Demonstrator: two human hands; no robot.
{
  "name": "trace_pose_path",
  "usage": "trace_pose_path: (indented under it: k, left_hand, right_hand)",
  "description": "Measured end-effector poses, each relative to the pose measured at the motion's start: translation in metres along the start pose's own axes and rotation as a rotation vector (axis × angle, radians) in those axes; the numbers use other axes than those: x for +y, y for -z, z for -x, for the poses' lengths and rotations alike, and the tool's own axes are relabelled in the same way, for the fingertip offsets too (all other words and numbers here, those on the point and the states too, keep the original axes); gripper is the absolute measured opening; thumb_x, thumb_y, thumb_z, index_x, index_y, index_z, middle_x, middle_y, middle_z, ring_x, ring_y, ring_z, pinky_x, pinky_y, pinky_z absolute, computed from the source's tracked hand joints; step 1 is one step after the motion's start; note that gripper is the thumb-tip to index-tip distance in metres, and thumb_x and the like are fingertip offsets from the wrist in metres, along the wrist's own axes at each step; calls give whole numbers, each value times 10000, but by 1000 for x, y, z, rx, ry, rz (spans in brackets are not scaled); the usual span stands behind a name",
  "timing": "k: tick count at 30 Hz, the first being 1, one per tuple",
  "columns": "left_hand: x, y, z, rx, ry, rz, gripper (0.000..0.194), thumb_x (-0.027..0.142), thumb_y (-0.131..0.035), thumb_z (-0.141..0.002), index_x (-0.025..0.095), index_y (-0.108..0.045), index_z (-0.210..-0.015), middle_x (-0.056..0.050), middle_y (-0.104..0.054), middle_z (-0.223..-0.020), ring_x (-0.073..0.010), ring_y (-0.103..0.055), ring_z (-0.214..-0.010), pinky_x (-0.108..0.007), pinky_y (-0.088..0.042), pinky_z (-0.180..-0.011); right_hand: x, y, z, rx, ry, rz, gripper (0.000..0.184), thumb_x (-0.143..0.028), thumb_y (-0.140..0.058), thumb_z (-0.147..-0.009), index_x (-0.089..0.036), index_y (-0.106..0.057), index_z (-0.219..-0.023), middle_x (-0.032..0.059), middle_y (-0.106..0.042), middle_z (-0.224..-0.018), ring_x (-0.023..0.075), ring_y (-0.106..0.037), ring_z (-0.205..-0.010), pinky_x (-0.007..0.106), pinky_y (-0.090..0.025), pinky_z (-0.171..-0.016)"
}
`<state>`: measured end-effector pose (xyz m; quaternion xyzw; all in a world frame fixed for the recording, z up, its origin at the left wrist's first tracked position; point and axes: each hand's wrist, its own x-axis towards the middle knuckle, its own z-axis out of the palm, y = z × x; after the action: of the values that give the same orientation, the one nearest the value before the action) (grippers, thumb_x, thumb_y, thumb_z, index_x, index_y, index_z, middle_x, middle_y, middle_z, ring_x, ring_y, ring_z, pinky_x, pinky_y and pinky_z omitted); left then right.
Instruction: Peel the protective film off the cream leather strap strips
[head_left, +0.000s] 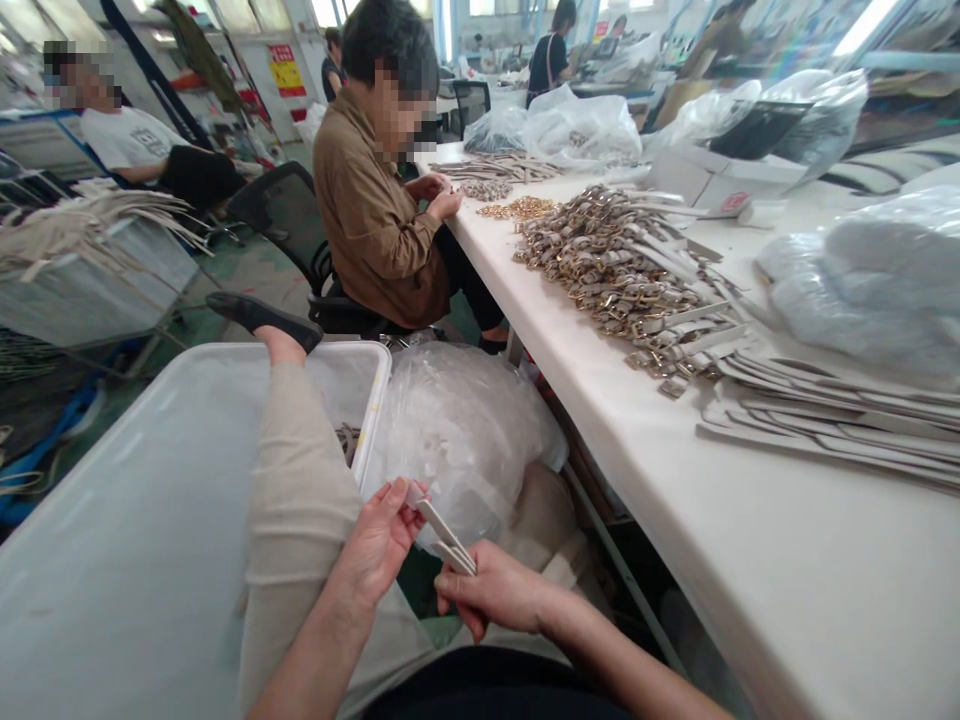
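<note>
Over my lap, my left hand (386, 535) pinches the far end of a pale strap piece (436, 522) between thumb and fingers. My right hand (495, 590) is closed around the near ends of the pale strips, with at least two lying together there. The strips slant from upper left to lower right between my hands. Up on the white table (637, 470), to the right of my hands, lies a heap of pale straps with gold-coloured buckles (600, 250). Nearer me on the table is a stack of flat pale strips with dark edges (825, 410).
A large white plastic bin (187, 450) stands at my left, my leg stretched across it. A stuffed clear plastic bag (457, 430) sits between bin and table. A co-worker in a brown shirt (375, 210) sits at the table's far side. Plastic bags (877, 280) lie on the table's right.
</note>
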<state>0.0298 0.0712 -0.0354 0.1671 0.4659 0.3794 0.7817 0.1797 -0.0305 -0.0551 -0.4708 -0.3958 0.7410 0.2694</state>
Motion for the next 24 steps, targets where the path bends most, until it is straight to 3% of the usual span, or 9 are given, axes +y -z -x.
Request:
trace_pose_path:
  k: [8, 24]
  left_hand:
    - [0, 4, 3, -74, -3, -29, 407, 366, -967, -516, 143, -690, -712, -10, -709, -755, -121, -643, -680, -219, -554, -643]
    - [-5, 7, 4, -84, 20, -68, 389, 368, -961, -519, 150, -703, -712, -24, -717, -794, -137, -645, -714, -227, -538, -667]
  right_hand:
    - [3, -2, -9, -41, -34, -54, 249, -340, -543, -868, -159, -638, -726, -73, -513, -403, 72, -448, -338, 182, -323, -424]
    - [7, 1, -15, -84, -23, -61, 231, -323, -544, -860, -152, -647, -743, -73, -522, -409, 74, -467, -340, 172, -376, -425]
